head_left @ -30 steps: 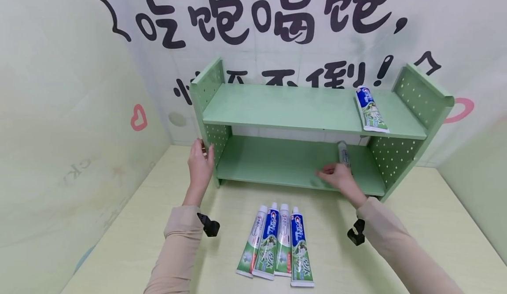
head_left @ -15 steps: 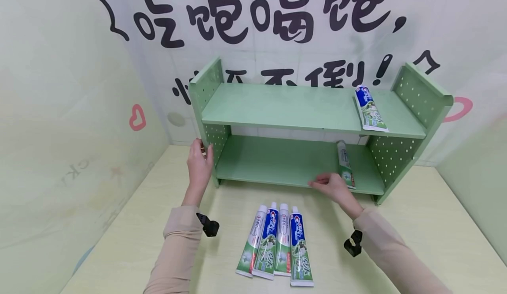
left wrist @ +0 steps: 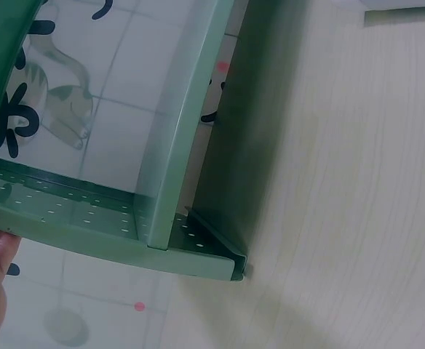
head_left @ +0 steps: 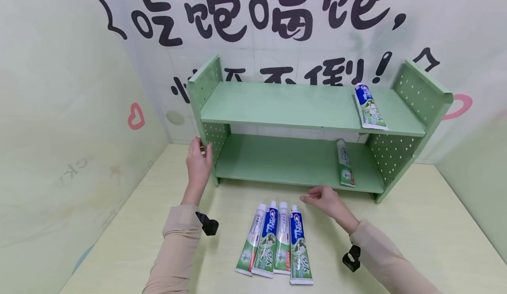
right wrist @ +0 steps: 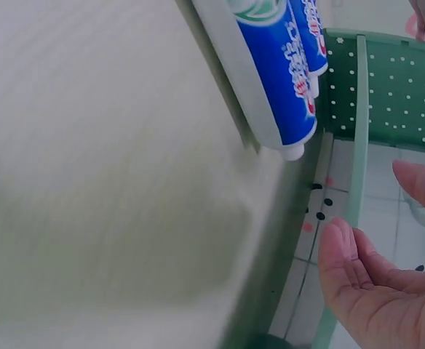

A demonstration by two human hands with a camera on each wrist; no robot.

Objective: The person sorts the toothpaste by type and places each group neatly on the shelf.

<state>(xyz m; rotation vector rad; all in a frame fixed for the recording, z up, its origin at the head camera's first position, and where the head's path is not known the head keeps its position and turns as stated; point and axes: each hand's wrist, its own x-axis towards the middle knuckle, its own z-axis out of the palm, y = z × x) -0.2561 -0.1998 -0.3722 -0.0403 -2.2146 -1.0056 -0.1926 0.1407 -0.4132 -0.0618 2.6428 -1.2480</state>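
Pale wood-grain tabletop (head_left: 332,259), lettered wall (head_left: 237,56) beyond its back edge. Nearest, toward the front edge (out of view), four toothpaste tubes, caps to the back: leftmost tube (head_left: 251,243), second tube (head_left: 266,241), third tube (head_left: 283,239), rightmost tube (head_left: 300,248). Right hand (head_left: 326,201) past their caps, released, thumb apart from loosely bent fingers. Left hand (head_left: 199,164) grips the left side of the green rack (head_left: 273,157), set between the tabletop's back corners. Lower-shelf tube (head_left: 346,164) lies on its bottom board, upper-shelf tube (head_left: 370,107) above, both tails near the boards' front edges. Risk, my reading: a tug from the left hand could slide either off; the crowded tubes could drag a neighbour. Versus one second ago: right hand withdrawn from lower-shelf tube, now wholly visible; left hand unmoved.
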